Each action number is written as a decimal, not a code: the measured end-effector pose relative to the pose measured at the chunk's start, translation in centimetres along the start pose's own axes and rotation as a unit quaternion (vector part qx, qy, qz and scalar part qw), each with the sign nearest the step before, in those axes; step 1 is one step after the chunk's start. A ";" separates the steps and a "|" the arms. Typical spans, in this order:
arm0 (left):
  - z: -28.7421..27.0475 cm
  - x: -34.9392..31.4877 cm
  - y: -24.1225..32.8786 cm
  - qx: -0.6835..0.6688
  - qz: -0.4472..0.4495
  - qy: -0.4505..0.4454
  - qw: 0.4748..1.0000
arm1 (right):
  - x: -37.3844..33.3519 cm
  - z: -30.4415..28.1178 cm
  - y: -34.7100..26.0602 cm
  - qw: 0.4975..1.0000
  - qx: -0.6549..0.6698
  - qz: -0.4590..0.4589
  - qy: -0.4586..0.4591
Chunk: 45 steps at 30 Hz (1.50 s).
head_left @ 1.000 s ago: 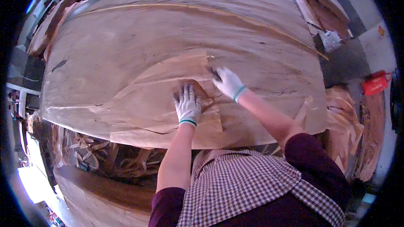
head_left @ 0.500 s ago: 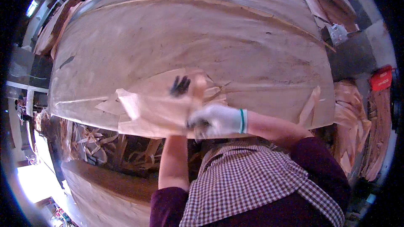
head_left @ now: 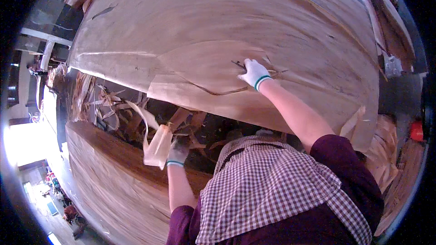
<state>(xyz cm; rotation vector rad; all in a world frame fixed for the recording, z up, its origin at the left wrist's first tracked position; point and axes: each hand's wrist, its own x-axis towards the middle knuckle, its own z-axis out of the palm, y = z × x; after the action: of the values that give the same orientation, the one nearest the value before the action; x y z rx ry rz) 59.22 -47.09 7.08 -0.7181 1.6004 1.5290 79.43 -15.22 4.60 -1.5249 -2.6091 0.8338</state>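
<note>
My left hand, in a white glove with a green cuff and dark fingers, is closed on torn pale wood veneer scraps. It holds them over the gap at the near side of the stack, and a long curled strip hangs off them. My right hand, gloved alike, is low over the large veneer sheet with fingers curled. A thin dark shape shows at its fingertips; I cannot make out what it is. Close by lie a loose veneer piece and a dark curved strip.
Beneath my left hand the gap holds a heap of veneer offcuts. A second veneer stack stands at the lower left. Crumpled sheets hang at the right, near a red object.
My left hand has swung off the sheet toward the lower left, carrying the scraps. My right hand has moved up and slightly right across the sheet. The view has turned.
</note>
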 end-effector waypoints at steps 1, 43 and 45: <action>-0.2 1.0 -1.0 -0.017 -0.023 -0.051 0.998 | 0.0 -0.3 0.0 1.000 0.000 0.003 -0.009; 8.3 11.2 9.3 0.140 0.314 0.143 0.928 | 32.7 -42.7 3.2 0.732 0.592 -0.081 0.326; 5.7 10.3 9.4 0.123 0.317 0.185 0.922 | 35.6 -44.0 2.2 0.731 0.598 -0.084 0.317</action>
<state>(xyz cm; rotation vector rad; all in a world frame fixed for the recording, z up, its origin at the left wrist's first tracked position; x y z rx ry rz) 46.81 -39.19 3.66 -0.3691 2.4323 1.6391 74.05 33.84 32.39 -0.8611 -1.1425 1.2574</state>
